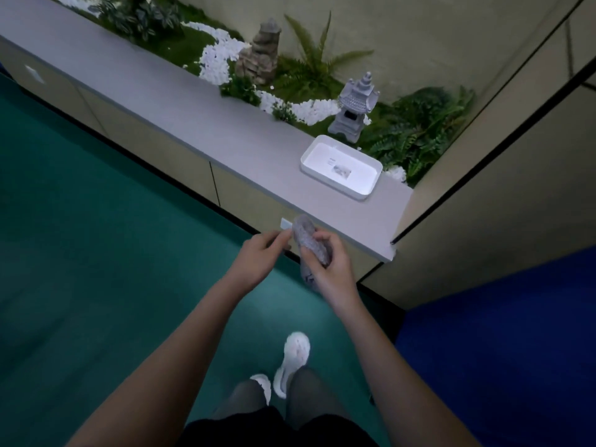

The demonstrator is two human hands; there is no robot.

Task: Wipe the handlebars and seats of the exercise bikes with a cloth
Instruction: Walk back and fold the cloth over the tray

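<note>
From the head view, the grey cloth [310, 245] is bunched in front of the counter [200, 124]: soft, light, floppy, best gathered in a fistful. The right hand [329, 264] curls round its middle; the left hand [258, 256] pinches at its upper edge. No exercise bikes in sight.

Lobby-like interior: indoor rock garden [258, 59], counter [193, 117]
</note>
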